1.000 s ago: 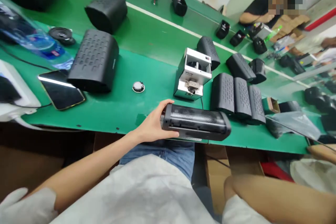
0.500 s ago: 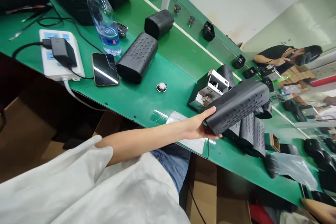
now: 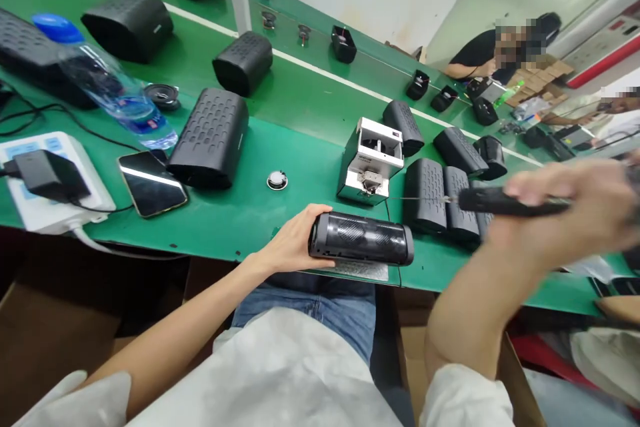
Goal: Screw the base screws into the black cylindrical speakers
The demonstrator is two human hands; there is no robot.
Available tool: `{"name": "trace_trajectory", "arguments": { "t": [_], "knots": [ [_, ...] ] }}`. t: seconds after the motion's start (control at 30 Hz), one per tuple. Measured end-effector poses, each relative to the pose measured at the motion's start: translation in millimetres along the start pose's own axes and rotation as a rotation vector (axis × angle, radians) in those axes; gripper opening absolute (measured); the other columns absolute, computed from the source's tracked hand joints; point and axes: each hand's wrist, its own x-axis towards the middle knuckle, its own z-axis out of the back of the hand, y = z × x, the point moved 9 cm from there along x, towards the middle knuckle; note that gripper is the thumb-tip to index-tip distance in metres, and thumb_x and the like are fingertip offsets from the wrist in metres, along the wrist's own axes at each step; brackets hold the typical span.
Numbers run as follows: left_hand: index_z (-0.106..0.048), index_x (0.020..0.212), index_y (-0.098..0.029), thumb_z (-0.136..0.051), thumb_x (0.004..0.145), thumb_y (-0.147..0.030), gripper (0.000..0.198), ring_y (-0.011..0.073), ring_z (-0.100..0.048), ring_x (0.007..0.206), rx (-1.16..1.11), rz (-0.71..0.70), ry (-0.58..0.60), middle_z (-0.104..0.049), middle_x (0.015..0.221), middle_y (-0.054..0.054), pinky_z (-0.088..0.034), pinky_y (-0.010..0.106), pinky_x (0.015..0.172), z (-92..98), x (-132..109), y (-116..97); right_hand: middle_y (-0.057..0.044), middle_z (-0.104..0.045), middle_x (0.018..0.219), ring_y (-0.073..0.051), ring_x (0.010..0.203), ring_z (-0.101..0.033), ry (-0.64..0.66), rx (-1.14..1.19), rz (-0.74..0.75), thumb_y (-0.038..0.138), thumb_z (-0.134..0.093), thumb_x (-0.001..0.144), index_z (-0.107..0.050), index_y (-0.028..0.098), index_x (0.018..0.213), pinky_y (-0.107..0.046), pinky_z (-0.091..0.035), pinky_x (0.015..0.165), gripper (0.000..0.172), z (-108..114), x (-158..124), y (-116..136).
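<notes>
My left hand (image 3: 291, 241) is closed around the left end of a long black speaker (image 3: 364, 239), held low at the table's near edge. A glossy, textured face of the speaker is turned up towards me. On the right my right hand (image 3: 580, 207), smeared by motion, grips a black electric screwdriver (image 3: 487, 201). Its thin bit points left, apart from the speaker. Behind the held speaker stands a silver and black screw feeder (image 3: 373, 163). Several black speakers (image 3: 425, 193) stand upright to the right of the feeder, partly hidden by my right hand.
A small round silver part (image 3: 277, 180) lies on the green table (image 3: 305, 153). To the left are another black speaker (image 3: 210, 137), a phone (image 3: 153, 183), a water bottle (image 3: 120, 93) and a white power strip (image 3: 85, 173). Co-workers, one in a dark top (image 3: 475, 53), are at the far right.
My left hand has brought the speaker left and down to the near edge, turning it to its glossy face. My right hand has come into view with the screwdriver. The view has shifted.
</notes>
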Motion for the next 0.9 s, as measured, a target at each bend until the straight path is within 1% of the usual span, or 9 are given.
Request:
{"name": "trace_trajectory", "arguments": {
  "t": [0.07, 0.1, 0.2, 0.3, 0.4, 0.53, 0.7, 0.8, 0.9],
  "knots": [
    [-0.037, 0.165, -0.03, -0.102, 0.084, -0.044, 0.105, 0.0417, -0.07, 0.145, -0.016, -0.027, 0.012, -0.058, 0.161, 0.017, -0.061, 0.059, 0.121, -5.7, -4, 5, 0.013, -0.039, 0.057, -0.008, 0.04, -0.035, 0.131, 0.038, 0.151, 0.019, -0.069, 0.081, -0.067, 0.025, 0.103, -0.017, -0.032, 0.036, 0.023, -31, -5, -19],
    [-0.034, 0.168, -0.031, -0.102, 0.085, -0.042, 0.108, 0.0421, -0.067, 0.149, -0.024, -0.033, 0.014, -0.055, 0.164, 0.018, -0.06, 0.06, 0.124, -7.6, -7, 7, 0.013, -0.039, 0.056, -0.008, 0.038, -0.036, 0.178, 0.034, 0.164, 0.019, -0.07, 0.081, -0.064, 0.025, 0.099, -0.019, -0.032, 0.035, 0.02, -45, -8, -33],
    [-0.018, 0.178, -0.032, -0.102, 0.086, -0.038, 0.125, 0.0449, -0.06, 0.158, -0.035, -0.022, 0.016, -0.048, 0.171, 0.022, -0.054, 0.065, 0.131, -10.4, -10, 11, 0.013, -0.041, 0.054, -0.01, 0.037, -0.042, 0.267, -0.005, 0.136, 0.02, -0.071, 0.085, -0.059, 0.023, 0.092, -0.022, -0.036, 0.036, 0.015, -79, -13, -66],
    [-0.01, 0.182, -0.033, -0.103, 0.086, -0.037, 0.134, 0.0467, -0.058, 0.16, -0.048, -0.012, 0.025, -0.047, 0.173, 0.023, -0.052, 0.068, 0.133, -11.5, -11, 11, 0.012, -0.048, 0.057, -0.011, 0.038, -0.045, 0.319, -0.039, 0.116, 0.019, -0.072, 0.088, -0.061, 0.021, 0.096, -0.025, -0.039, 0.038, 0.014, -96, -20, -80],
    [-0.011, 0.182, -0.034, -0.104, 0.085, -0.037, 0.134, 0.0471, -0.057, 0.161, -0.058, -0.016, 0.027, -0.047, 0.173, 0.023, -0.051, 0.069, 0.133, -11.1, -10, 11, 0.011, -0.05, 0.06, -0.011, 0.037, -0.043, 0.324, -0.076, 0.086, 0.019, -0.072, 0.089, -0.062, 0.02, 0.1, -0.026, -0.036, 0.037, 0.016, -100, -25, -92],
    [-0.012, 0.182, -0.035, -0.104, 0.085, -0.038, 0.134, 0.0477, -0.057, 0.161, -0.076, -0.015, 0.028, -0.047, 0.173, 0.022, -0.051, 0.07, 0.133, -10.9, -9, 12, 0.012, -0.046, 0.058, -0.01, 0.037, -0.039, 0.292, -0.133, 0.076, 0.019, -0.069, 0.088, -0.062, 0.022, 0.101, -0.026, -0.031, 0.036, 0.016, -96, -22, -102],
    [-0.011, 0.183, -0.034, -0.104, 0.085, -0.04, 0.135, 0.047, -0.059, 0.159, -0.08, -0.023, 0.016, -0.051, 0.169, 0.022, -0.052, 0.069, 0.132, -11.4, -8, 13, 0.013, -0.042, 0.057, -0.009, 0.035, -0.036, 0.251, -0.132, 0.039, 0.024, -0.071, 0.08, -0.061, 0.024, 0.097, -0.026, -0.027, 0.033, 0.02, -91, -23, -103],
    [-0.01, 0.183, -0.033, -0.103, 0.086, -0.04, 0.135, 0.0476, -0.057, 0.161, -0.066, -0.045, 0.015, -0.048, 0.172, 0.024, -0.051, 0.069, 0.133, -11.5, -8, 11, 0.013, -0.041, 0.055, -0.009, 0.034, -0.035, 0.24, -0.088, 0.016, 0.025, -0.072, 0.075, -0.064, 0.025, 0.093, -0.025, -0.024, 0.031, 0.02, -89, -28, -84],
    [-0.01, 0.184, -0.031, -0.103, 0.086, -0.043, 0.135, 0.0488, -0.054, 0.163, -0.055, -0.068, 0.007, -0.046, 0.174, 0.025, -0.049, 0.07, 0.134, -10.5, -8, 11, 0.012, -0.041, 0.057, -0.007, 0.039, -0.036, 0.212, -0.082, -0.01, 0.026, -0.077, 0.075, -0.07, 0.027, 0.094, -0.022, -0.027, 0.033, 0.021, -71, -25, -43]
  ]
}}
